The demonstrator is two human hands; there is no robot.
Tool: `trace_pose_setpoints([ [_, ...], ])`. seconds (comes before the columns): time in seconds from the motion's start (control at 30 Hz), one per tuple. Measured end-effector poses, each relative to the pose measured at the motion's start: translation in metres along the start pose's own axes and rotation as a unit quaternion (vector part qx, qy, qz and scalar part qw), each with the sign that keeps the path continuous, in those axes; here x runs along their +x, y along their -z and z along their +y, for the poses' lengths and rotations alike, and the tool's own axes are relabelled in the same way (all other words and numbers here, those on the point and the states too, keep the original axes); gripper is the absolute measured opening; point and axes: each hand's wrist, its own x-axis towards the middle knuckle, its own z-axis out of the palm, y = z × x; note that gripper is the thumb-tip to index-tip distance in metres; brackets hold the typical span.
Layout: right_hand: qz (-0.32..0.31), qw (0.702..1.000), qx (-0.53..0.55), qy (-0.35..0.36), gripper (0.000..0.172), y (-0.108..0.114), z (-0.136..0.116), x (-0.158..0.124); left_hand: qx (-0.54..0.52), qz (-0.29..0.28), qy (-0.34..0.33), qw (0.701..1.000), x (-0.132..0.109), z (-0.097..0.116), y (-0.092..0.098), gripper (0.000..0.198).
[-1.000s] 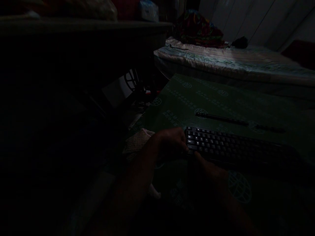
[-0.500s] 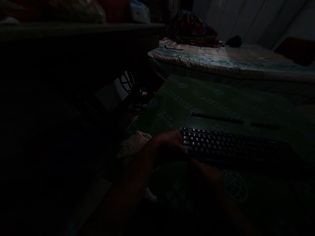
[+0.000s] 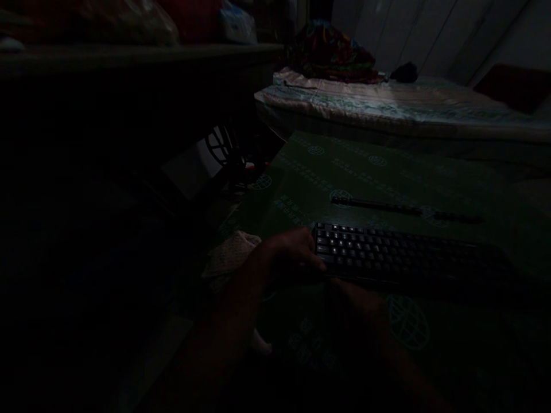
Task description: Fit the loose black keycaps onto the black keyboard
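Note:
In the dim head view a black keyboard [image 3: 400,252], keys up, lies over a green printed board [image 3: 301,178]. My left hand [image 3: 295,246] is closed around the keyboard's left end, its thumb along the near corner. Just below the near edge by that corner is my right hand [image 3: 359,301], its fingers drawn together and mostly lost in shadow. Whatever they hold is too dark to make out. A crumpled pale cloth [image 3: 232,252] lies to the left of my left wrist. Beyond the keyboard rests a long thin black strip [image 3: 383,205].
A bed with a striped sheet [image 3: 365,103] stands behind the board, carrying a heap of patterned cloth [image 3: 331,54]. At the left is a dark table [image 3: 206,51] with bags on top. A black spoked wheel [image 3: 224,149] shows beneath it.
The whole view has shifted slightly, so everything appears a little further left. Both hands keep the same places at the keyboard's left corner.

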Motion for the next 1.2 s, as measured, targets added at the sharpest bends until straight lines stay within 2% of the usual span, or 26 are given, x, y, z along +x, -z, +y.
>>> trace_pose_setpoints([
  [0.13,0.047,0.998,-0.006,0.03,0.036,0.001,0.002,0.002,-0.006,0.003,-0.009,1.0,0.003,-0.003,0.0,0.033],
  [0.3,0.039,0.999,-0.007,0.031,0.035,0.003,0.001,0.005,0.005,0.01,0.003,1.0,-0.001,0.001,-0.001,0.03],
  [0.47,0.052,0.998,-0.001,0.019,0.034,-0.001,0.001,0.003,-0.037,0.002,0.007,0.999,-0.01,0.01,0.0,0.031],
  [0.63,-0.026,1.0,0.011,0.008,0.029,-0.004,0.005,0.004,-0.054,0.003,0.018,0.998,-0.008,0.01,0.0,0.032],
  [0.83,-0.137,0.99,-0.007,-0.039,0.019,0.007,-0.002,0.02,-0.04,0.014,0.041,0.998,0.002,0.006,0.006,0.037],
  [1.03,-0.177,0.982,-0.006,-0.064,0.018,0.012,-0.002,0.031,0.002,0.01,0.076,0.997,0.009,0.006,0.013,0.046],
  [1.2,-0.186,0.98,0.012,-0.063,0.017,0.016,-0.003,0.034,-0.027,0.022,0.089,0.995,0.006,0.006,0.011,0.043],
])
